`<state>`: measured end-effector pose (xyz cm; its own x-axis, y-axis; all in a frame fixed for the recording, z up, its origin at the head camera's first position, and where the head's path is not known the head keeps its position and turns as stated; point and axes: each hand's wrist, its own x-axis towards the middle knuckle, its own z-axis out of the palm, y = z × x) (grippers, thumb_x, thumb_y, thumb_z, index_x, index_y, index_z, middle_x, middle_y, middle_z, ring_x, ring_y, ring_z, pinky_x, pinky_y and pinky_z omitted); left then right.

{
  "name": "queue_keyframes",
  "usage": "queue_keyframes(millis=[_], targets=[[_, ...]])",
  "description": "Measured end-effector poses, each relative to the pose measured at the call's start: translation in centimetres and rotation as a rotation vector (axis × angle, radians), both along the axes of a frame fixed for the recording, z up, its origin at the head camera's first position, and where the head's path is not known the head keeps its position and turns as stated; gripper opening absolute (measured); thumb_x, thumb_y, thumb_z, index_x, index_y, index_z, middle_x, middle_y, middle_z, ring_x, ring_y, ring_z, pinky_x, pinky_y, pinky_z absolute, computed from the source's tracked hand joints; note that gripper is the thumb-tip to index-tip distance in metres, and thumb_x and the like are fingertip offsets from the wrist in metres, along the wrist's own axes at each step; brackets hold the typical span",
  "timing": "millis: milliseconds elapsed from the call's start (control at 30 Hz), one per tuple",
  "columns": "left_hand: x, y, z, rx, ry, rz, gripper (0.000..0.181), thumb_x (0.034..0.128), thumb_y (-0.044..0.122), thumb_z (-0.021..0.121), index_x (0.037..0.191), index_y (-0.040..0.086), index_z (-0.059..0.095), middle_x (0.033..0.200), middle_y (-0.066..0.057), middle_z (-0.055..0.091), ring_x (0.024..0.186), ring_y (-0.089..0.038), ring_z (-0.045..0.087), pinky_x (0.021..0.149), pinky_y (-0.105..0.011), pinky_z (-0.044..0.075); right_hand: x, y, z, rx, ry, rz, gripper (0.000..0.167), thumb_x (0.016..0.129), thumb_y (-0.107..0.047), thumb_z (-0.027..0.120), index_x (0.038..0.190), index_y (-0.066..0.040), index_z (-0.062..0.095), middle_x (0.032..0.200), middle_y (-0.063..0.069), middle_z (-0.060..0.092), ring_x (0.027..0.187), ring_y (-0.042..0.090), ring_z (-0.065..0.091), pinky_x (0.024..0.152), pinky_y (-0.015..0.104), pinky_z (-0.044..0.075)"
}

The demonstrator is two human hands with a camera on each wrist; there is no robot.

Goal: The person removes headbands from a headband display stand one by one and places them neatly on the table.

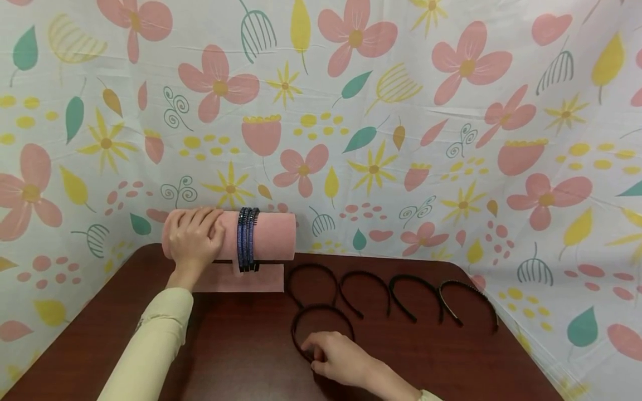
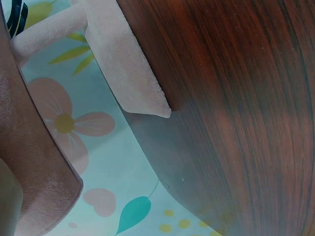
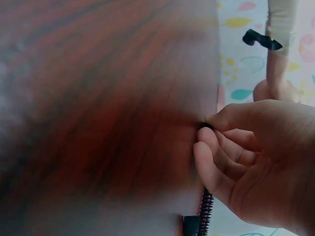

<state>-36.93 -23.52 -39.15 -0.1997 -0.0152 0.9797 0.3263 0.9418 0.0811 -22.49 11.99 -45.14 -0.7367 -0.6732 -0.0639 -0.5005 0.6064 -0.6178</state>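
My left hand [image 1: 194, 238] grips the left end of a pink plush headband holder [image 1: 273, 236], fingers over the top of its roll. Several headbands [image 1: 246, 239], sparkly blue and black, hang round the roll right of that hand. My right hand [image 1: 343, 357] is low in the middle of the head view, pinching a dark headband [image 1: 323, 306] near one end. The right wrist view shows a small black bit of this headband [image 3: 205, 126] between thumb and fingertips. In the left wrist view, the holder's roll [image 2: 39, 147] and base [image 2: 128, 64] show.
On the brown table [image 1: 241, 345], a row of dark headbands runs rightward: one behind the pinched one [image 1: 313, 265], then a second [image 1: 366, 272], a third [image 1: 413, 277] and a studded one [image 1: 468, 285]. A flower-print cloth [image 1: 381, 111] hangs behind the table.
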Motion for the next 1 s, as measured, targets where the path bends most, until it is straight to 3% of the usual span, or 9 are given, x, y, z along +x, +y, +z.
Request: queue_keyframes(millis=[167,333,633,1000], targets=[[0.0,0.0,0.0,0.006,0.005,-0.004,0.036,0.091,0.03,0.051,0.102,0.01,0.078,0.104,-0.011,0.076,0.098,-0.034,0.068,0.097,-0.052,0.045,-0.5,-0.4,0.2,0.034,0.028,-0.006,0.028,0.091,-0.009,0.066,0.119,-0.013,0.066,0.079,-0.015,0.058,0.059,-0.003,0.051,0.056,0.016,0.046],[0.2,0.2,0.1,0.007,0.014,-0.01,0.033,0.0901,0.028,0.053,0.101,0.01,0.078,0.103,-0.011,0.076,0.097,-0.034,0.068,0.096,-0.052,0.046,-1.1,-0.7,1.3,0.048,0.04,-0.018,0.026,0.092,-0.021,0.07,0.117,-0.016,0.066,0.082,-0.015,0.061,0.066,-0.003,0.054,0.06,0.018,0.048],[0.2,0.1,0.1,0.007,0.015,-0.007,0.033,0.0902,0.028,0.053,0.101,0.01,0.078,0.103,-0.011,0.076,0.097,-0.035,0.068,0.096,-0.052,0.046,-2.6,-2.2,3.5,-0.048,0.13,-0.07,0.022,0.094,-0.02,0.067,0.114,-0.013,0.067,0.089,-0.011,0.063,0.072,-0.002,0.057,0.062,0.019,0.048],[0.0,0.1,0.0,0.006,0.021,-0.006,0.034,0.0901,0.029,0.053,0.102,0.011,0.079,0.104,-0.01,0.076,0.098,-0.034,0.068,0.096,-0.052,0.046,-3.6,-4.6,5.0,-0.146,0.211,-0.095,0.018,0.095,-0.02,0.065,0.113,-0.02,0.067,0.093,-0.01,0.066,0.073,0.0,0.06,0.061,0.02,0.05]])
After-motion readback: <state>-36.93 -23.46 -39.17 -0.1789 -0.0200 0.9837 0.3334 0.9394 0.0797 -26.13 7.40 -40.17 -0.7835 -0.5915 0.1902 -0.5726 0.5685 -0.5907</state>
